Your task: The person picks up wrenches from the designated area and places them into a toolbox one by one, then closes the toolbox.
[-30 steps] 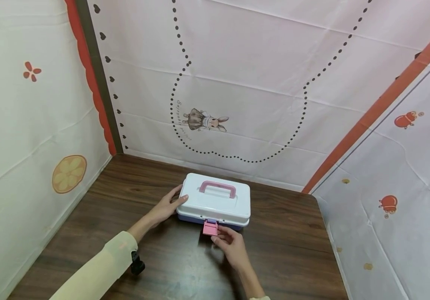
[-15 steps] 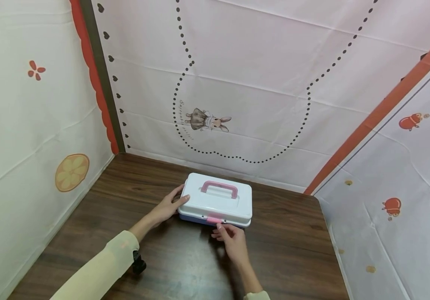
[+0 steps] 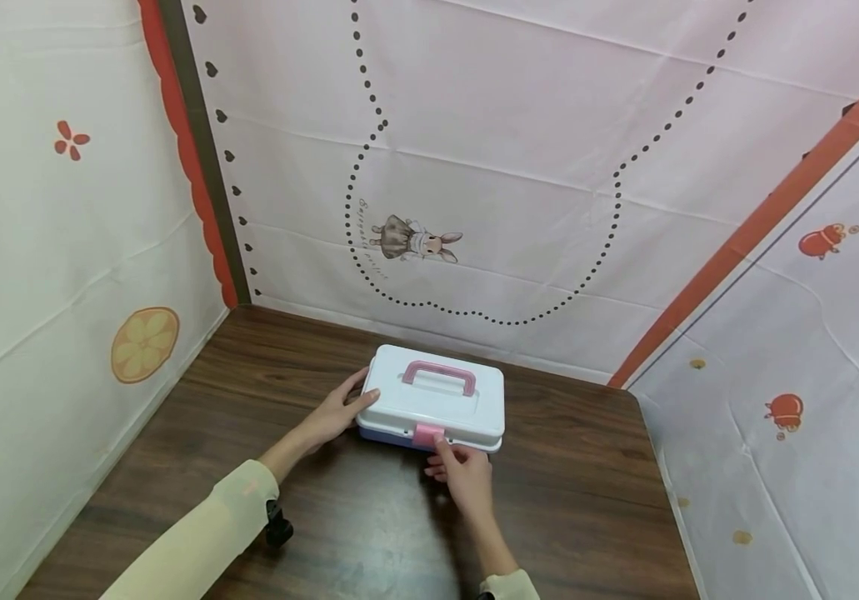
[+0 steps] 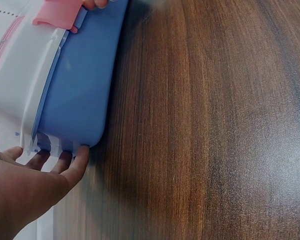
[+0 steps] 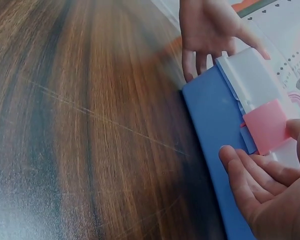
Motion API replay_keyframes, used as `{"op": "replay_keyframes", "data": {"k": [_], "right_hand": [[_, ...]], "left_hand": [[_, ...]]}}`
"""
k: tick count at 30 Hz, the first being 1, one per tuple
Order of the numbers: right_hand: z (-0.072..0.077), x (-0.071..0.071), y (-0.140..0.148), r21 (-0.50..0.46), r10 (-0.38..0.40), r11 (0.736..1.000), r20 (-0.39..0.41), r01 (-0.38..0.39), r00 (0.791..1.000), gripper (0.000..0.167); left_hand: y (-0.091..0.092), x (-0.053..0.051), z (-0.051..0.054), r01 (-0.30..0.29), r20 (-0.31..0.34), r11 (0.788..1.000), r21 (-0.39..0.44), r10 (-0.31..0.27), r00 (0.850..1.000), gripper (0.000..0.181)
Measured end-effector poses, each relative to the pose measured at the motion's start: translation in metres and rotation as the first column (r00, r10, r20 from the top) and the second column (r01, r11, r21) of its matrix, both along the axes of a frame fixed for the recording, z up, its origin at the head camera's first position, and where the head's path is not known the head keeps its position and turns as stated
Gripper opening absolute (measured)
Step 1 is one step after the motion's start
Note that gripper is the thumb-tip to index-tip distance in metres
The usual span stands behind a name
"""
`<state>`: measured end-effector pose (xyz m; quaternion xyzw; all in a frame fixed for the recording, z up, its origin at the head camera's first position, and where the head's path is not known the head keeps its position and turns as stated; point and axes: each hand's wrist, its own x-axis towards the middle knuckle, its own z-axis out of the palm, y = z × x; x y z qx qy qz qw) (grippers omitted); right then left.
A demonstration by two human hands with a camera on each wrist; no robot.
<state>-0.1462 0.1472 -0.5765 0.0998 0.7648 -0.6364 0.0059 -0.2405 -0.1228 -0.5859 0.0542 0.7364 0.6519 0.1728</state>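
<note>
A toolbox-style plastic case [image 3: 399,407] with a white lid, blue base [image 4: 82,75] and pink handle [image 3: 438,370] sits on the table with its lid down. At its left end my left hand [image 3: 334,417] holds it, thumb on the lid's edge and fingertips against the end wall, as the left wrist view shows. My right hand [image 3: 468,485] is at the front, its thumb pressing the pink latch [image 5: 266,126], which lies up against the lid's rim. The other right fingers [image 5: 254,176] bend loosely beneath the latch, in front of the blue base.
The dark wood table [image 3: 571,500] extends around the case. Printed white cloth [image 3: 504,250] hangs behind it, with more cloth on the left and right sides. A black device [image 3: 277,527] is strapped at the left wrist.
The pink latch, hanging outward a second ago, has swung up against the front of the lid. My right thumb has moved up onto it. The left hand keeps its place.
</note>
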Motion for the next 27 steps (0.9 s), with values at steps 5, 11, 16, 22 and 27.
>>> {"op": "replay_keyframes", "data": {"k": [5,11,16,22,27], "right_hand": [[0.002,-0.002,-0.002,-0.018,-0.011,1.0,0.036,0.012,0.999,0.056],[0.005,-0.003,-0.003,-0.023,-0.026,0.999,0.085,0.029,0.996,0.061],[0.006,-0.002,-0.003,-0.043,-0.004,0.999,0.122,0.009,0.993,0.064],[-0.001,0.001,-0.003,-0.039,0.013,0.999,0.164,-0.007,0.986,0.063],[-0.004,-0.001,-0.001,-0.05,0.022,0.999,0.177,-0.013,0.984,0.065]], "left_hand": [[-0.001,-0.001,0.0,0.003,-0.003,1.0,-0.011,-0.003,1.0,0.088],[0.0,-0.001,-0.002,0.011,-0.004,1.0,0.018,-0.011,1.0,0.086],[0.0,0.0,-0.001,0.005,0.0,1.0,0.019,-0.005,1.0,0.086],[0.0,0.0,-0.002,0.001,0.007,1.0,0.005,-0.001,1.0,0.088],[0.0,-0.001,-0.002,0.006,0.003,1.0,0.007,-0.006,1.0,0.088]]}}
